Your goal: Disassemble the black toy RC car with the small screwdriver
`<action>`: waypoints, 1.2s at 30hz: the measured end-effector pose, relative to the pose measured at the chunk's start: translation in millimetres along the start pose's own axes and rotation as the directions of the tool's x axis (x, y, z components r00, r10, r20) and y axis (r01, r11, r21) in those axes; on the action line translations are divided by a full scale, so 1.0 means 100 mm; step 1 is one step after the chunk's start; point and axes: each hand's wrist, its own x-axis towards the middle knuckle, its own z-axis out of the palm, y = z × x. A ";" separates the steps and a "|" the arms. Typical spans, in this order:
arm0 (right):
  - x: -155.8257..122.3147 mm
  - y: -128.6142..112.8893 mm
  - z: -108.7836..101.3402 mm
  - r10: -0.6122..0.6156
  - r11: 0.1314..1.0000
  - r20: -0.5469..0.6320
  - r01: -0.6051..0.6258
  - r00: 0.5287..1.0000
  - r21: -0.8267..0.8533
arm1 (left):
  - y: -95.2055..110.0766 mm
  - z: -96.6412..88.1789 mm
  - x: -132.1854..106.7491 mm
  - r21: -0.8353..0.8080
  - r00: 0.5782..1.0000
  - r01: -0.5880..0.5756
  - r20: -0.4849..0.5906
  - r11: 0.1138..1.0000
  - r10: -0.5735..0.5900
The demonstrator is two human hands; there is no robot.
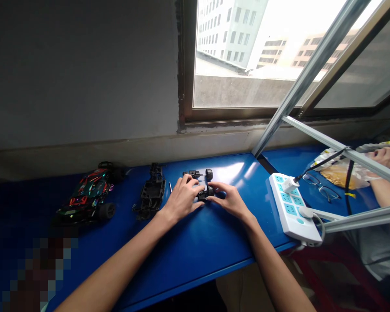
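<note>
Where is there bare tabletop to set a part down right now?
Two patches: blue tabletop between the forearms, down to its near edge; and from the right hand to the white power strip. Crowded: around the left hand, with black wheeled parts beside it, then the black chassis and toy car leftward.

"Could you make out the black wheeled part point(203, 196)?"
"Only partly; the left hand point(183, 193) covered some of it."
"And the co-worker point(386, 200)?"
"Was cut off at the right."
</note>
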 end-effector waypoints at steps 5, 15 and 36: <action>-0.01 0.03 0.00 -0.006 1.000 -0.004 0.006 1.000 -0.011 | -0.02 0.09 0.02 0.020 0.998 -0.066 0.027 0.998 0.065; -0.02 0.07 -0.03 0.014 1.000 -0.039 -0.015 0.999 -0.015 | -0.10 0.03 0.00 -0.006 0.998 -0.052 0.023 0.999 0.052; 0.01 0.08 0.05 -0.065 0.989 -0.094 0.051 0.993 -0.142 | -0.10 0.03 0.00 0.008 1.000 -0.012 0.007 1.000 0.012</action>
